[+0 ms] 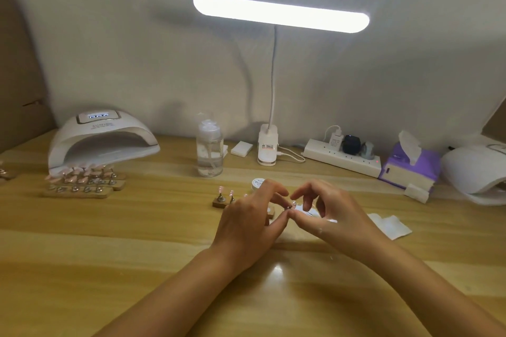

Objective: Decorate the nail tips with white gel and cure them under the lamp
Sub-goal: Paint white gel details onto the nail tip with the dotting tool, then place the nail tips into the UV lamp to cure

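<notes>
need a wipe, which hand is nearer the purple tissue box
Right. Hands meet at the nail tip: right hand left of the tissue box, left hand farther left.

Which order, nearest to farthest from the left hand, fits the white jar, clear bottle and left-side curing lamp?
1. White jar, just behind the left hand.
2. Clear bottle, farther back and to the left.
3. Curing lamp, far left of the table.

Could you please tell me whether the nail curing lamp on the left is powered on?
Powered on: the display atop the curing lamp glows blue-white. Whether its inner curing lights are shining, I cannot tell.
</notes>
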`<state>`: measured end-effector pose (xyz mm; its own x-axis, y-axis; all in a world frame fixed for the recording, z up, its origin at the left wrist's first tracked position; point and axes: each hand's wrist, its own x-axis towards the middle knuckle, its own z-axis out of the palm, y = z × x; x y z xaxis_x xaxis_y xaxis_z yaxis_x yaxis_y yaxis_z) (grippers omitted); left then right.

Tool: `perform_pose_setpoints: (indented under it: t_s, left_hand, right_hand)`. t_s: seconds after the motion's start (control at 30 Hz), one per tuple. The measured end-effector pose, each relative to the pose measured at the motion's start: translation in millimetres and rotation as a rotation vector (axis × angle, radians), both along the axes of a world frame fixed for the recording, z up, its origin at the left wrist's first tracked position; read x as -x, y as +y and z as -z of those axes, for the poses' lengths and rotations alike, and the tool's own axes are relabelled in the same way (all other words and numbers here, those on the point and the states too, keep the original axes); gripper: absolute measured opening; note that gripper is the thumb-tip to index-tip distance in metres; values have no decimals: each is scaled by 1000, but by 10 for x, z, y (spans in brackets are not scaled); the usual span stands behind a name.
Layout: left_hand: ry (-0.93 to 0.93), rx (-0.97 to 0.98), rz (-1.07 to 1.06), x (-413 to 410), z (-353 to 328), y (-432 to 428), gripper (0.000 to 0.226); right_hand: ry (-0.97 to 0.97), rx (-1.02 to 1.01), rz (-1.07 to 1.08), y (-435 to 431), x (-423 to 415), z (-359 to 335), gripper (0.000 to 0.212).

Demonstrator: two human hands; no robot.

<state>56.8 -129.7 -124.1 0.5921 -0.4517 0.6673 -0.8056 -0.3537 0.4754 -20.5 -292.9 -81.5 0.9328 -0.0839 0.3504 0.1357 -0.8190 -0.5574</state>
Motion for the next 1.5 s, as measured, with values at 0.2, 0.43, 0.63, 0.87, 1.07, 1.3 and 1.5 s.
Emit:
perform_pose_setpoints:
  t_s: [0.2, 0.43, 0.63, 0.87, 1.07, 1.3, 1.5]
  left_hand:
    - [-22, 65, -48, -19, 10, 3, 32]
    - [53, 297, -184, -159, -78, 93, 31]
    - [411, 568, -362, -547, -99, 377, 14]
    - [583, 517, -370, -661, -10, 368, 6]
    - [650, 403, -395, -708, 22, 370, 16]
    - [656, 314, -399, -683, 0, 352, 15]
    - [680, 329, -358, -628, -46, 370, 19]
  right_hand:
    - [-35, -31, -20, 43, -79, -21, 9]
    - [-17, -161, 56, 105, -302, -116, 5]
    - [112, -33, 113, 219, -456, 100, 4]
    - [149, 11, 122, 238, -476, 132, 8]
    - [219, 62, 121, 263, -454, 129, 32]
    - [254, 242, 200, 336, -464, 167, 32]
    - [123, 239, 191, 342, -402, 129, 22]
